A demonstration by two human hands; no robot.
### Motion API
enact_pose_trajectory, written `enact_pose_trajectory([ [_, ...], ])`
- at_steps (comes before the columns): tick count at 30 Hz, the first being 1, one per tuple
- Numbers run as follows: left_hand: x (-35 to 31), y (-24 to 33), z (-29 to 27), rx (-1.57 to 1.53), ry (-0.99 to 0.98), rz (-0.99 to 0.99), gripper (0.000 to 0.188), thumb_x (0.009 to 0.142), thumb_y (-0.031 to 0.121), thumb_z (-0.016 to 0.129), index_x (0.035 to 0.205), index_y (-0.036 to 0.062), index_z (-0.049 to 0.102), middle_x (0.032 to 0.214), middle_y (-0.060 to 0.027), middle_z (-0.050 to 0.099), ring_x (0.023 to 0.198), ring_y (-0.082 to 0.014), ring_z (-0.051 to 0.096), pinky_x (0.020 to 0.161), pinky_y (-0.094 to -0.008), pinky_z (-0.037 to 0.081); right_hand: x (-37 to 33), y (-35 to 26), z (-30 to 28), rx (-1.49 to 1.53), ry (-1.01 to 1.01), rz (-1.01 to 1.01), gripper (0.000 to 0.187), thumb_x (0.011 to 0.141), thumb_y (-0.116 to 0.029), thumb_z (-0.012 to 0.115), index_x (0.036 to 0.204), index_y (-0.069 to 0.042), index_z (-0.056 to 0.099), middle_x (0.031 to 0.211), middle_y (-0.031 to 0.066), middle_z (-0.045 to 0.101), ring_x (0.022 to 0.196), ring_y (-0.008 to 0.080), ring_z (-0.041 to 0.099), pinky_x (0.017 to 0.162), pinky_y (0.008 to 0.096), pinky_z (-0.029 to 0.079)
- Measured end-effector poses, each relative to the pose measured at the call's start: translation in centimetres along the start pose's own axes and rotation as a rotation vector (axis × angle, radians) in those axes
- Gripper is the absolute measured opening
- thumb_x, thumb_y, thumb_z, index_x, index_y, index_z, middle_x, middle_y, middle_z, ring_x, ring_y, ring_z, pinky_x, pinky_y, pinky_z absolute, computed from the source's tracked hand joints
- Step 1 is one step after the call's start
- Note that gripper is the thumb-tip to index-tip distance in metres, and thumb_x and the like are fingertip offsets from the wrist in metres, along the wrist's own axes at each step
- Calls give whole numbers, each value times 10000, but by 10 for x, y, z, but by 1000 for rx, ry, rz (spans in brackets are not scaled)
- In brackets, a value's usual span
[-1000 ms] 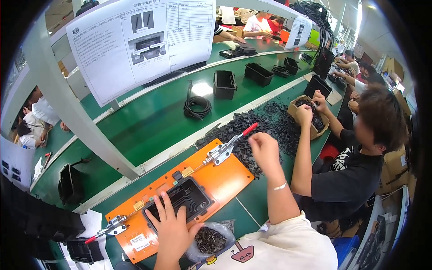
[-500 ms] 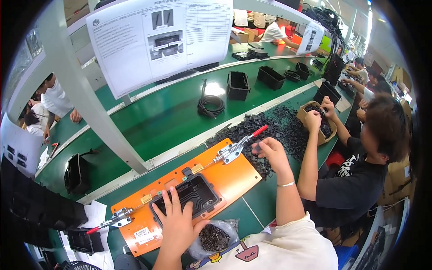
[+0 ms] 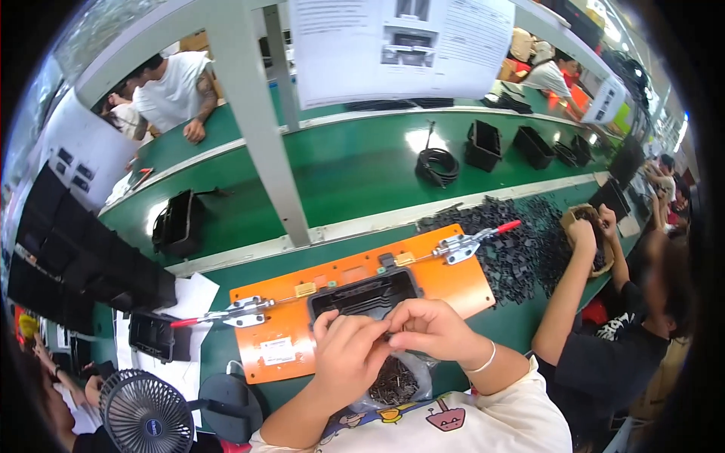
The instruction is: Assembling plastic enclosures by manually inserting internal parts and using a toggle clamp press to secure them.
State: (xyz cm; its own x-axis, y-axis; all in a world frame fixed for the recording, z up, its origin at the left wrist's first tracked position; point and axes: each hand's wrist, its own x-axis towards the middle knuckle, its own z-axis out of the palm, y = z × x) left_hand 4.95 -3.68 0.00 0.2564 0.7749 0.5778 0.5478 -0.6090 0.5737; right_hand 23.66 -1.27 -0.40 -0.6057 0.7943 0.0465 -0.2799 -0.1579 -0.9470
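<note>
My left hand (image 3: 349, 353) and my right hand (image 3: 433, 330) meet at the fingertips, over the near edge of a black plastic box (image 3: 355, 300). A small black plastic part (image 3: 388, 334), mostly hidden by the fingers, is pinched between them. The box lies open side up in an orange fixture plate (image 3: 472, 283), with a red-handled toggle clamp at each end: a right clamp (image 3: 461, 248) and a left clamp (image 3: 245, 310). Below my hands, a clear plastic bag (image 3: 423, 370) holds many small dark metal pieces (image 3: 394, 381).
A heap of small black parts (image 3: 513, 253) covers the bench right of the fixture. To the right, another person's hands (image 3: 593, 230) work over a cardboard box (image 3: 604, 260). A fan (image 3: 147, 415) and a black box (image 3: 155, 336) stand left. Behind, a green conveyor (image 3: 355, 166) carries black boxes and a coiled cable (image 3: 437, 166).
My right hand has moved from the parts heap to above the fixture's near side with a small black part. My left hand has left the box and joined it. The view has turned left.
</note>
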Motion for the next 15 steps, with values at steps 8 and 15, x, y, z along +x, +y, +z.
enact_pose_trajectory([
  [8, 2, -10, -4, -365, 301, -8, 117, 745, 54, 738, 816, 54, 645, 756, -41, 616, 690, -209, 570, 798, -401, 399, 12, 4, 13, 31, 14, -110, 202, 873, 55, 606, 1064, 21, 549, 993, 78, 608, 900, 115, 624, 761, 242, 528],
  [15, 10, -19, -31, -70, 170, -119, 117, 796, 105, 702, 771, 48, 603, 705, -60, 601, 692, -239, 582, 694, -375, 384, 57, -14, 17, -139, 47, -51, 103, 903, -11, 593, 987, -1, 535, 889, 54, 611, 731, 96, 618, 647, 220, 514],
])
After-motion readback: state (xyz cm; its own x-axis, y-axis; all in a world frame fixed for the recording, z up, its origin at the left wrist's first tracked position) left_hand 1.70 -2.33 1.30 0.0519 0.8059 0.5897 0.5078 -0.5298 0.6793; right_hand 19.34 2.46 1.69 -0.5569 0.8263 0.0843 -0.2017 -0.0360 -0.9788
